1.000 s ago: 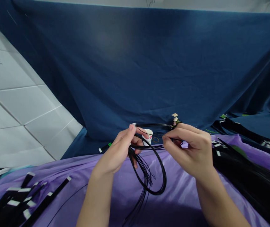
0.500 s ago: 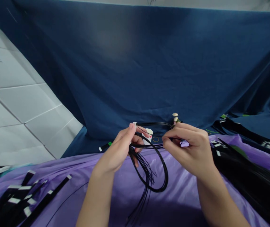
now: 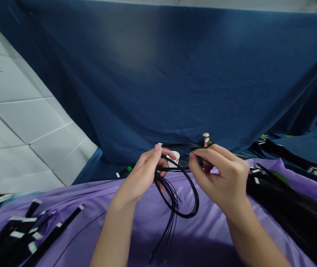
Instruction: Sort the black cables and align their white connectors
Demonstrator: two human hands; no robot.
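A coiled bundle of thin black wires [image 3: 196, 202] hangs between my two hands above the purple sheet. My left hand [image 3: 143, 174] is closed round the bundle, its thumb against a small white end piece [image 3: 160, 144]. Loose wire ends dangle below those fingers. My right hand [image 3: 223, 174] is pinched at the right side of the loop, thumb and forefinger together. Thin black wire runs into its fingers, though the exact strand in the pinch is partly hidden. Behind the wires stands a white paper cup [image 3: 173, 161] with a red mark, partly covered by my left fingers.
Black strips with white ends [image 3: 54, 237] lie at the left on the purple sheet [image 3: 200, 237]. A long black bundle [image 3: 294, 211] lies at right. Beyond are a rubber band [image 3: 183, 163], small cream flowers [image 3: 206, 138] and a hanging blue cloth [image 3: 161, 74].
My right hand has shifted slightly left and up, its pinch now higher. The hanging loop has risen a little and moved slightly right. My left hand keeps its hold.
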